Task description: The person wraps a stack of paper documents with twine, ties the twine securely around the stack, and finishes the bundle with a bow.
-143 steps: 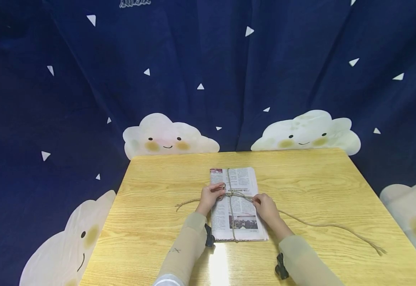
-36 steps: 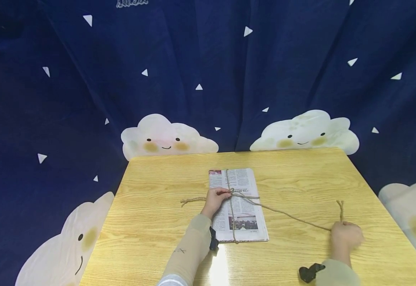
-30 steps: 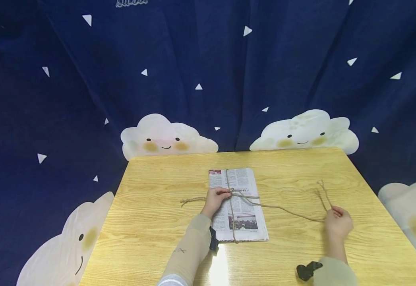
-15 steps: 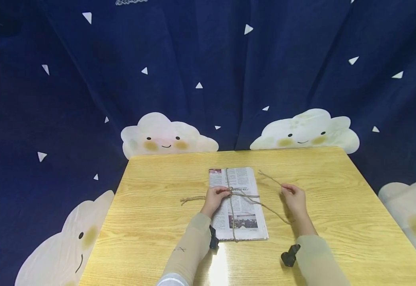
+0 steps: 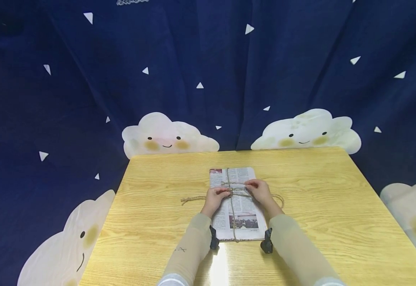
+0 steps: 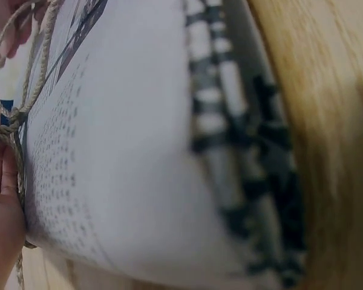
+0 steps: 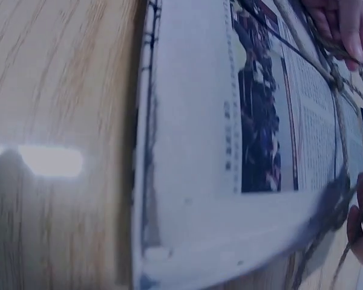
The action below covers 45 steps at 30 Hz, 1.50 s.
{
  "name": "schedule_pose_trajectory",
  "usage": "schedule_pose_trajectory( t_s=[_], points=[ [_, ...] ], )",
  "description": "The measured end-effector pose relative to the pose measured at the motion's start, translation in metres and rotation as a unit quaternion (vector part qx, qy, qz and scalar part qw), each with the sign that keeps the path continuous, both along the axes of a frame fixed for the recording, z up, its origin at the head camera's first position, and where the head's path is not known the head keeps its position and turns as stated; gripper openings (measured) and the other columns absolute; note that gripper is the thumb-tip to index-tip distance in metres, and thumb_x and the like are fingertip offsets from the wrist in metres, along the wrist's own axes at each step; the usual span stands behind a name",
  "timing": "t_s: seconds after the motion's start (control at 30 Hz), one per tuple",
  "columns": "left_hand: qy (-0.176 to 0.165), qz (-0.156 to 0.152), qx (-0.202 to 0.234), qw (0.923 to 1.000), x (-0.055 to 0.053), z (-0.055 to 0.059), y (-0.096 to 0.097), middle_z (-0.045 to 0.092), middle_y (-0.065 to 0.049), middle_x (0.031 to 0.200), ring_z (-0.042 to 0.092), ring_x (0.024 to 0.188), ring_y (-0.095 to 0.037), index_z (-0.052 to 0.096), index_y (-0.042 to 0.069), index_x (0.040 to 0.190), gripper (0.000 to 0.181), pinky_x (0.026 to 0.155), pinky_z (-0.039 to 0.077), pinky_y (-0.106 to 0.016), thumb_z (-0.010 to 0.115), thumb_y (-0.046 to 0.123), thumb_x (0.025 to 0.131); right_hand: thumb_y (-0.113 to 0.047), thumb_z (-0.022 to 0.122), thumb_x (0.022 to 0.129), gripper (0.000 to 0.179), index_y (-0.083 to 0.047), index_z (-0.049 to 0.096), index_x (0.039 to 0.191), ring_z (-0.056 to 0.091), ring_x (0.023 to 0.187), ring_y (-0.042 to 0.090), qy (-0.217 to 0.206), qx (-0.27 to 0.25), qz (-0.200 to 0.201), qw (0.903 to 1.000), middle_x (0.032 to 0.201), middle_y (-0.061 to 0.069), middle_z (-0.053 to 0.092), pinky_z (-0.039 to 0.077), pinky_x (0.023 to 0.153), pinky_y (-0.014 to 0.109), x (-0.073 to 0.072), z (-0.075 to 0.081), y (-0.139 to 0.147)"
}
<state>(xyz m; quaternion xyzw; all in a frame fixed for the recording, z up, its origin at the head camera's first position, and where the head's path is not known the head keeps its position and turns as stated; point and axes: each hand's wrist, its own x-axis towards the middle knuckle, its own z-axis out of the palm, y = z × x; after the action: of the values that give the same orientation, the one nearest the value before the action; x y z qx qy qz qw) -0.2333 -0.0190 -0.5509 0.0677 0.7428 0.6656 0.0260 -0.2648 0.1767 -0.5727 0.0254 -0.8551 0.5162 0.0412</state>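
A folded stack of newspapers (image 5: 219, 228) lies on the table, with jute twine (image 5: 234, 218) crossed around it both ways. My left hand (image 5: 215, 200) rests on the stack and pinches the twine where the strands cross, near a small loop (image 7: 337, 81). Over the stack's right half, my right hand (image 5: 260, 192) pinches a long strand between thumb and fingertips. That strand's frayed end points left across the print, just above the crossing. In the left wrist view, the left fingers (image 6: 7, 172) lie right at the knot (image 6: 15, 118).
A short twine tail (image 5: 190, 199) sticks out left of the stack onto the wooden table (image 5: 150, 222). Some slack twine (image 5: 281, 198) bows out on the right, behind the right wrist. A dark blue cloth with clouds (image 5: 168, 137) hangs behind the table.
My right hand first drew the long strand out to the right, then brought its end back left over the newspapers. My left hand moved slightly right to the crossing and has stayed there.
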Motion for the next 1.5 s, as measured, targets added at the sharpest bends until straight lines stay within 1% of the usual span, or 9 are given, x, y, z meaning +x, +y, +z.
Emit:
schedule_pose_trajectory(
  t_s=[0.2, 0.37, 0.6, 0.7, 0.8, 0.93, 1.2, 1.33, 1.5],
  points=[
    [-0.003, 0.006, -0.001, 1.0, -0.002, -0.002, -0.001, 0.065, -0.025, 0.096, 0.062, 0.09, -0.03, 0.065, -0.014, 0.094, 0.017, 0.073, 0.051, -0.023, 0.063, -0.002, 0.082, 0.002, 0.063, 0.081, 0.006, 0.003, 0.068, 0.084, 0.06, 0.074, 0.022, 0.005, 0.056, 0.022, 0.9982, 0.08, 0.015, 0.066, 0.048, 0.069, 0.031, -0.002, -0.006, -0.014],
    [-0.005, 0.007, 0.004, 0.9999, -0.004, -0.004, 0.0, 0.065, -0.026, 0.096, 0.063, 0.089, -0.029, 0.065, -0.015, 0.094, 0.017, 0.072, 0.051, -0.022, 0.064, -0.003, 0.081, 0.005, 0.064, 0.079, 0.006, 0.003, 0.069, 0.083, 0.06, 0.081, 0.029, 0.044, 0.077, 0.033, 0.9955, 0.083, 0.016, 0.066, 0.049, 0.074, 0.039, 0.002, -0.009, -0.018],
    [-0.009, 0.009, -0.003, 0.9999, -0.003, -0.005, 0.001, 0.065, -0.026, 0.096, 0.061, 0.093, -0.036, 0.066, -0.013, 0.094, 0.017, 0.076, 0.052, -0.032, 0.064, -0.001, 0.081, 0.002, 0.058, 0.085, 0.02, 0.004, 0.064, 0.103, 0.056, 0.1, 0.037, 0.035, 0.098, 0.01, 0.9946, 0.104, 0.022, 0.061, 0.045, 0.088, 0.046, 0.003, -0.004, -0.001],
    [-0.007, 0.011, -0.007, 0.9999, -0.002, -0.004, 0.001, 0.065, -0.026, 0.095, 0.061, 0.092, -0.036, 0.066, -0.013, 0.093, 0.017, 0.076, 0.052, -0.033, 0.064, -0.002, 0.081, -0.003, 0.059, 0.084, 0.025, -0.001, 0.063, 0.109, 0.051, 0.106, 0.04, 0.011, 0.179, -0.032, 0.9832, 0.112, 0.022, 0.058, 0.037, 0.094, 0.053, 0.008, 0.002, 0.019],
    [-0.01, 0.013, -0.004, 0.9999, -0.002, -0.003, 0.001, 0.064, -0.027, 0.096, 0.06, 0.093, -0.036, 0.065, -0.014, 0.094, 0.017, 0.076, 0.052, -0.032, 0.064, -0.003, 0.081, -0.009, 0.063, 0.083, 0.027, -0.005, 0.064, 0.11, 0.05, 0.105, 0.042, -0.014, 0.272, -0.058, 0.9603, 0.112, 0.021, 0.058, 0.035, 0.09, 0.057, 0.015, 0.005, 0.038],
    [-0.016, 0.013, 0.0, 0.9998, -0.001, -0.002, 0.002, 0.064, -0.027, 0.098, 0.059, 0.096, -0.037, 0.065, -0.015, 0.094, 0.017, 0.077, 0.052, -0.033, 0.064, -0.003, 0.081, -0.012, 0.063, 0.084, 0.021, -0.004, 0.065, 0.104, 0.054, 0.092, 0.038, -0.042, 0.306, -0.063, 0.949, 0.099, 0.018, 0.06, 0.044, 0.075, 0.049, 0.024, 0.002, 0.054],
    [-0.01, 0.008, 0.002, 0.9999, -0.001, -0.003, 0.002, 0.064, -0.027, 0.097, 0.06, 0.095, -0.037, 0.065, -0.014, 0.094, 0.017, 0.079, 0.052, -0.036, 0.063, -0.003, 0.081, -0.009, 0.053, 0.091, 0.013, 0.001, 0.061, 0.091, 0.054, 0.063, 0.021, -0.081, 0.176, -0.036, 0.9804, 0.077, 0.011, 0.059, 0.045, 0.056, 0.033, 0.026, -0.011, 0.052],
    [0.007, 0.01, -0.005, 0.9999, -0.002, -0.004, 0.001, 0.064, -0.027, 0.095, 0.06, 0.093, -0.037, 0.065, -0.014, 0.093, 0.016, 0.076, 0.052, -0.033, 0.064, -0.003, 0.081, -0.008, 0.052, 0.092, 0.014, 0.004, 0.059, 0.094, 0.055, 0.07, 0.022, -0.063, 0.113, -0.008, 0.9915, 0.081, 0.013, 0.06, 0.046, 0.064, 0.034, 0.022, -0.015, 0.043],
    [0.01, 0.01, -0.006, 0.9999, -0.003, -0.006, 0.001, 0.064, -0.027, 0.094, 0.061, 0.092, -0.038, 0.065, -0.014, 0.093, 0.016, 0.074, 0.052, -0.031, 0.064, -0.003, 0.081, -0.006, 0.054, 0.091, 0.014, 0.005, 0.061, 0.093, 0.055, 0.081, 0.024, -0.051, 0.074, 0.012, 0.9959, 0.087, 0.015, 0.061, 0.046, 0.075, 0.038, 0.017, -0.009, 0.03]
  ],
)
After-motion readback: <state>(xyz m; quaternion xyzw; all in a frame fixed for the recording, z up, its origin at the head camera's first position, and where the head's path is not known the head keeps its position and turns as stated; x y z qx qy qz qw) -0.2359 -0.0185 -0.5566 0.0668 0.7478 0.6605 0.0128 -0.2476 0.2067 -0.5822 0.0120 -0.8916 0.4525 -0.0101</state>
